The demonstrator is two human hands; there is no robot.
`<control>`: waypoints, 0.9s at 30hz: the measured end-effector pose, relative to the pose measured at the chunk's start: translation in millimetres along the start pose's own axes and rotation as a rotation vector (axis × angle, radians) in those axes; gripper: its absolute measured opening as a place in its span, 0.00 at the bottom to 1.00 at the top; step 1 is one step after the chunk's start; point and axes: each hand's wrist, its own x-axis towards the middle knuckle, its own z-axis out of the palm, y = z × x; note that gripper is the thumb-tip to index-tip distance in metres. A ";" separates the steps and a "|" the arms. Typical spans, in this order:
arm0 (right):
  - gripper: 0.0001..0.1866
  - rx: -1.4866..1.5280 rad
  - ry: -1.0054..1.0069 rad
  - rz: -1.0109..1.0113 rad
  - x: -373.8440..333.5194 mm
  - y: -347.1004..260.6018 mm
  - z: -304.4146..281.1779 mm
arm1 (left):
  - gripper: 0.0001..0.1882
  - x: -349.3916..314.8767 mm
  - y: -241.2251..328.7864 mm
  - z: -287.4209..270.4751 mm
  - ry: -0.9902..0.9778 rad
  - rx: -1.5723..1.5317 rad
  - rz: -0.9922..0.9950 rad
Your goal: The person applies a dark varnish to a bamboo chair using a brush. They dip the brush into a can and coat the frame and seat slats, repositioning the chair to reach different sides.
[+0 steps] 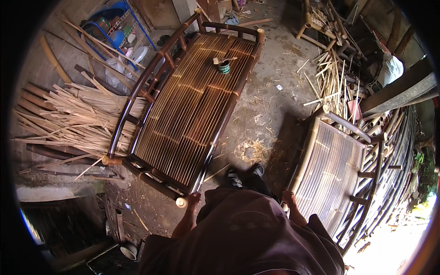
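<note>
A long, dark-stained bamboo bench [183, 110] with a slatted seat and raised rails stands ahead of me to the left. My left hand [194, 200] is closed at its near right corner, beside the pale cut end of a pole. On the seat's far part is a small green can [223, 68] with a paintbrush [224, 59] lying across its top. To my right is a second, paler bamboo bench [327, 169]. My right hand [288, 198] is closed on its near left edge; the fingers are partly hidden.
Split bamboo strips [87, 114] are heaped beyond the long bench. More sticks [330, 78] and a stack of bamboo poles [394, 151] lie on the right. A blue rack [121, 34] with dishes stands at the far left. Shavings litter the concrete floor [256, 101] between the benches.
</note>
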 end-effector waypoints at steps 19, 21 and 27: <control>0.11 0.351 0.072 -0.107 95.6 -107.2 46.4 | 0.12 118.7 253.2 158.2 0.270 0.538 0.730; 0.13 -0.055 0.010 -0.307 96.3 -124.9 57.4 | 0.10 150.4 276.9 168.8 0.268 0.528 0.764; 0.10 -0.229 0.057 -0.245 118.1 -192.2 94.2 | 0.06 264.6 380.5 215.8 0.271 0.699 0.731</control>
